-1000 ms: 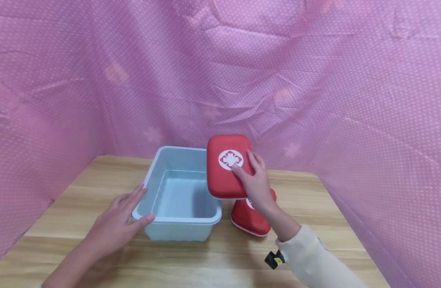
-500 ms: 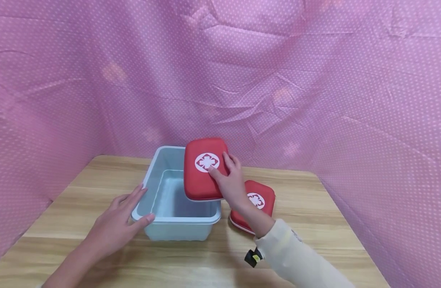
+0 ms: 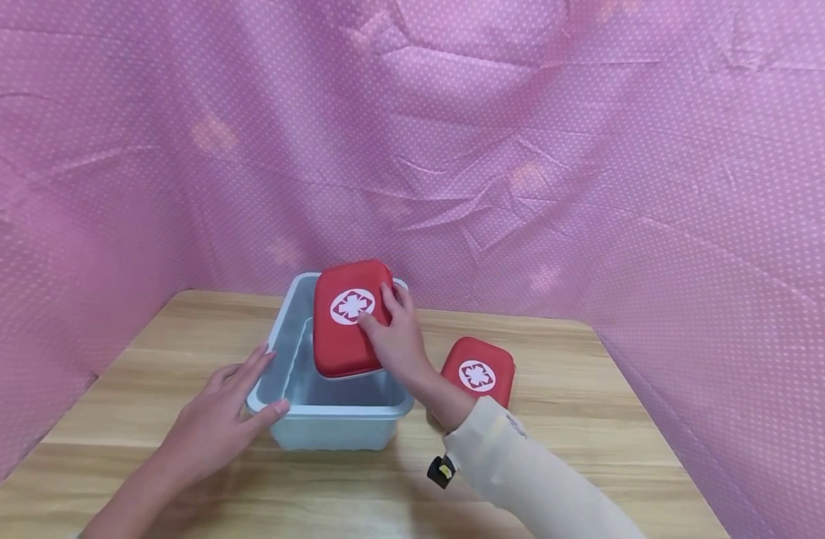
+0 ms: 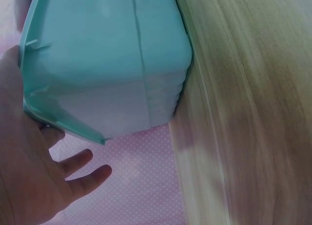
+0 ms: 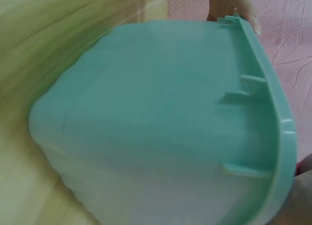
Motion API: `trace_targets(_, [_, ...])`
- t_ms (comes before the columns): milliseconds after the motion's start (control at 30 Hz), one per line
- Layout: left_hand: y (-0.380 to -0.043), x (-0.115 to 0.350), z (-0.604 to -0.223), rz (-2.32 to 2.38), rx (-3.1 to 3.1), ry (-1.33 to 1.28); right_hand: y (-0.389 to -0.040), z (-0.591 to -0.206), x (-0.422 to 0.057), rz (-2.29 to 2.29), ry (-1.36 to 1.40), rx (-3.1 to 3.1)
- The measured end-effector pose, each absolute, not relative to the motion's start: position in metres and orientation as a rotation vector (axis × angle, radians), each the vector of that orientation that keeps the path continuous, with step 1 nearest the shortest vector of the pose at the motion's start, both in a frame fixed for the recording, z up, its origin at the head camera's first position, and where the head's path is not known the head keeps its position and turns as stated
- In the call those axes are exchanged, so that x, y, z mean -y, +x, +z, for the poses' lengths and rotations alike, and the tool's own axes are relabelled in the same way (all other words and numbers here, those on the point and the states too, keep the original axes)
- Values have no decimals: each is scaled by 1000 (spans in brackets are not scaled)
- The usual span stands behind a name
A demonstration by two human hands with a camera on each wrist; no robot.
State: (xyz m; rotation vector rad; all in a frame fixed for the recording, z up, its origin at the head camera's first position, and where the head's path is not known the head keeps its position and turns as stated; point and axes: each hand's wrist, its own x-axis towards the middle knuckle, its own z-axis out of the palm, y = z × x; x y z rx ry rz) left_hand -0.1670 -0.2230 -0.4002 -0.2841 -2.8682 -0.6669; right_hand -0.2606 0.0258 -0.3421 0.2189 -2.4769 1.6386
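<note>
My right hand (image 3: pixel 400 340) grips a red first-aid case (image 3: pixel 352 318) by its right side, thumb on the lid near the white cross emblem. The case is tilted over the light blue plastic bin (image 3: pixel 332 430) and covers much of the opening. My left hand (image 3: pixel 217 423) rests at the bin's near left corner, fingers along the left rim and thumb on the front rim. In the left wrist view several fingers (image 4: pixel 90 181) stretch out past the rim. A second red first-aid case (image 3: pixel 483 363) lies on the table right of the bin, partly behind my right forearm.
The wooden table (image 3: pixel 574 449) carries the bin and the second case. A pink dotted cloth (image 3: pixel 412 150) hangs round the back and sides. A small black device (image 3: pixel 442 471) sits at my right wrist. The bin's outer wall (image 5: pixel 161 103) fills most of the right wrist view.
My right hand has carried the red first-aid case leftward, from the bin's right side to over its opening. More of the second case shows. My left hand has stayed at the rim.
</note>
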Motion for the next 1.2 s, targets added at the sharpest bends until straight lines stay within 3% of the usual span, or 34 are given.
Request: trace_targets(1200, [-173, 225, -400, -708, 2915, -269, -275, -367, 23, 1021, 196, 2906])
